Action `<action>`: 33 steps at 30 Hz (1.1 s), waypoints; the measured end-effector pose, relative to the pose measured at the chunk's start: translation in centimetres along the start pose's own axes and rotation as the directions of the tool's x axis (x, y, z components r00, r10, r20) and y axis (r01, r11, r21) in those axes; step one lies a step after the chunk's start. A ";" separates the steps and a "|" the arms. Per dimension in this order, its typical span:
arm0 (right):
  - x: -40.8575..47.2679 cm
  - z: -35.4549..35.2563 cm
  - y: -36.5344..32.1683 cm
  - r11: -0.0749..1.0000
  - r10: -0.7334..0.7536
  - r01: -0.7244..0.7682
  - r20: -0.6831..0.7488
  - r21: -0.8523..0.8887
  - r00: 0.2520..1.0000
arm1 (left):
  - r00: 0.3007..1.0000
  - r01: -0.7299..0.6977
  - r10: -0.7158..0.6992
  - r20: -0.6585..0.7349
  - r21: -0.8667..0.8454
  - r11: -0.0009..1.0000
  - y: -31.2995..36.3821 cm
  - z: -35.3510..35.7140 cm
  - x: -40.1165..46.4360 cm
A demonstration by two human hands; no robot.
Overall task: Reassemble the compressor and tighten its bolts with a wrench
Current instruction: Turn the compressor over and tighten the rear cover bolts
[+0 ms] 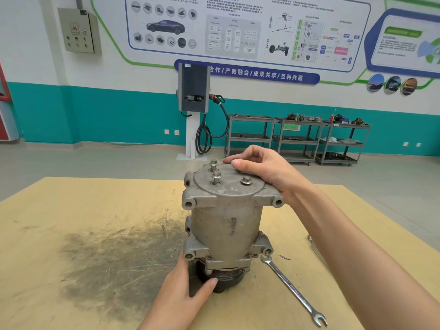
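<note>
Compressor (226, 225) upright, long axis vertical, pulley down.

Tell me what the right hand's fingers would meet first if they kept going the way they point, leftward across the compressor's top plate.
Probably the far raised bolt. The right hand points left over the compressor top plate, though depth is unclear; the fingers might pass behind it.
</note>
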State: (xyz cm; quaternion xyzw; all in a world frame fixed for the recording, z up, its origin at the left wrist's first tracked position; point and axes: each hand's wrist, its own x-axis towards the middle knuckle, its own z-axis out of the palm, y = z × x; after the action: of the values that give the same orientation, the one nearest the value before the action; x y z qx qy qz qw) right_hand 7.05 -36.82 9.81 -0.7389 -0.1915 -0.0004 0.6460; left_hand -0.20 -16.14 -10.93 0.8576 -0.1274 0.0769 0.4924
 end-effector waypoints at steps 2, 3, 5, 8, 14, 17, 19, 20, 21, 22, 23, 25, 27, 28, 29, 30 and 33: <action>-0.4 -0.3 0.1 0.997 0.020 -0.024 0.063 0.074 0.998 | 1.000 0.005 -0.005 0.005 -0.007 1.000 0.0 0.0 0.0; -0.6 -0.4 0.1 0.993 0.034 -0.044 0.089 0.112 0.996 | 1.000 0.005 -0.005 0.007 -0.011 1.000 0.0 0.0 0.0; -0.7 -0.4 0.2 0.989 0.050 -0.063 0.098 0.135 0.994 | 1.000 0.001 -0.001 0.004 -0.015 1.000 -0.1 0.0 0.0; -0.2 0.0 -0.1 0.999 0.041 -0.042 0.028 0.021 0.999 | 1.000 -0.005 0.005 0.000 -0.014 1.000 -0.1 0.0 0.0; -0.6 -0.5 -0.1 0.998 0.043 -0.048 0.090 0.046 0.995 | 1.000 -0.017 0.017 -0.009 -0.013 1.000 -0.2 0.1 0.0; -0.5 -0.5 0.2 0.995 0.052 -0.058 0.081 0.079 0.995 | 1.000 -0.023 0.023 -0.015 -0.012 1.000 -0.2 0.1 0.0; -0.2 0.0 -0.3 0.999 0.041 -0.042 0.035 0.003 0.999 | 0.999 -0.027 0.027 -0.020 -0.008 1.000 -0.2 0.1 0.0; 0.0 0.1 -0.3 0.999 0.029 -0.028 0.019 -0.039 0.999 | 0.999 -0.030 0.030 -0.021 -0.006 1.000 -0.2 0.1 0.0; 0.1 0.0 -0.4 0.999 0.022 -0.021 0.013 -0.049 1.000 | 0.999 -0.032 0.032 -0.018 -0.003 0.999 -0.2 0.1 0.0; 0.1 -0.1 -0.4 0.999 0.028 -0.027 0.027 -0.033 0.999 | 0.999 -0.032 0.032 -0.012 0.002 0.999 -0.1 0.1 0.0; -0.1 -0.2 -0.5 0.999 0.033 -0.032 0.060 -0.012 0.998 | 0.999 -0.032 0.032 -0.007 0.005 0.999 0.0 0.1 -0.1; -0.5 -0.5 -0.3 0.997 0.056 -0.061 0.112 0.047 0.992 | 0.999 -0.032 0.032 0.002 0.003 0.999 0.1 0.1 -0.1; -0.7 -0.6 -0.1 0.995 0.049 -0.058 0.111 0.077 0.993 | 0.999 -0.035 0.035 0.010 -0.002 0.999 0.1 0.0 -0.1; -0.6 -0.6 -0.1 0.998 0.034 -0.039 0.097 0.055 0.995 | 0.999 -0.036 0.036 0.015 -0.001 0.999 0.0 0.1 -0.2; -0.5 -0.5 -0.1 0.999 0.026 -0.027 0.086 0.020 0.996 | 0.999 -0.037 0.037 0.018 -0.001 0.999 -0.1 0.0 -0.2; -0.3 -0.2 -0.4 1.000 0.027 -0.026 0.075 -0.016 0.997 | 0.999 -0.035 0.035 0.020 -0.004 0.999 -0.1 0.0 -0.2; 0.4 0.2 -0.8 0.987 0.009 -0.008 0.007 -0.163 1.000 | 0.999 -0.045 0.045 0.017 -0.011 0.999 -0.2 0.0 -0.3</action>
State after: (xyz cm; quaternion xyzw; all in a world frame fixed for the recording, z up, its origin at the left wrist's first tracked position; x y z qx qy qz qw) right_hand 7.12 -36.39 10.64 -0.7902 -0.1901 -0.0105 0.5826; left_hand -0.42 -15.98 -11.17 0.8525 -0.1513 0.0798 0.4939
